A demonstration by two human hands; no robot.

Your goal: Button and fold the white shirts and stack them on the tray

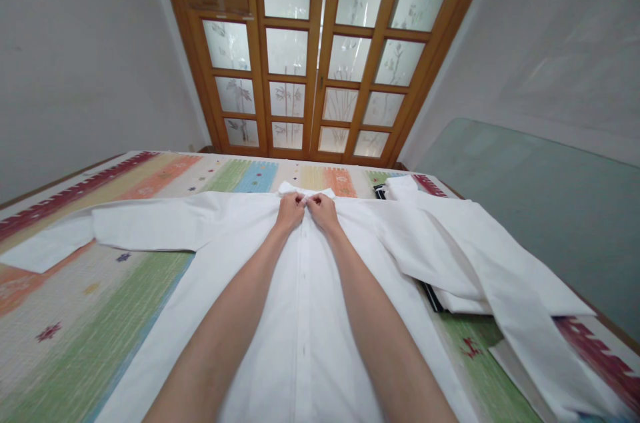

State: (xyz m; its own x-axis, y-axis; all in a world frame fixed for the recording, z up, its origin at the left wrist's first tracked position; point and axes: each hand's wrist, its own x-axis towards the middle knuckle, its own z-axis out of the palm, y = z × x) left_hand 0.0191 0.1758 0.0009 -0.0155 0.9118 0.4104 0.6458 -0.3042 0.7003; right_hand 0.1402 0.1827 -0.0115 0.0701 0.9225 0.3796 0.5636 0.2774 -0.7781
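A white button-up shirt [305,316] lies flat, front up, on a striped multicoloured cover [75,290], its collar [287,188] at the far end. Both arms reach out along the button placket. My left hand [290,210] and my right hand [323,210] meet just below the collar, each with fingers pinched on the shirt's fabric at the top of the placket. The left sleeve [100,226] is stretched out flat to the left. The right sleeve [480,256] is draped over other things on the right.
A second folded white cloth [465,303] with a dark item [431,296] under it lies at the right under the sleeve. Wooden doors with frosted glass panes [320,56] stand beyond the bed. A pale green panel [550,210] leans against the right wall.
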